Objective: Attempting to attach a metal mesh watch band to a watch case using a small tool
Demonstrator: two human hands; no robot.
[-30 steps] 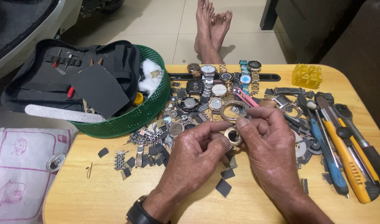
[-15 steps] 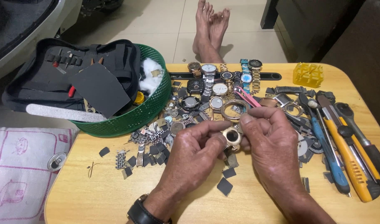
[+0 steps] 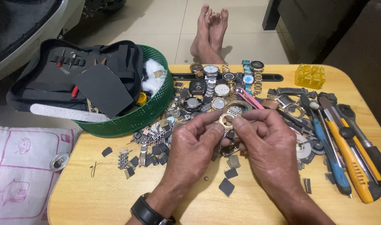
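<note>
Both my hands meet over the middle of a small wooden table (image 3: 115, 196). Between the fingertips of my left hand (image 3: 194, 143) and my right hand (image 3: 267, 143) sits a small gold-coloured watch case ring (image 3: 226, 121), pinched from both sides. A black watch is strapped on my left wrist (image 3: 146, 212). Under and around the hands lie several loose watch links, dark strap pieces and small metal parts (image 3: 153, 143). Behind the hands stands a row of wristwatches (image 3: 221, 81).
A green plastic basket (image 3: 144, 114) at the left holds a black tool pouch (image 3: 86, 71), a nail file and cotton. Screwdrivers, a yellow utility knife (image 3: 353, 158) and pliers lie at the right. A yellow plastic block (image 3: 309, 76) sits far right. Pink tweezers (image 3: 251, 99); bare feet (image 3: 209, 29) beyond.
My hands have lifted the ring slightly and brought their fingertips closer around it. Nothing else on the table has moved.
</note>
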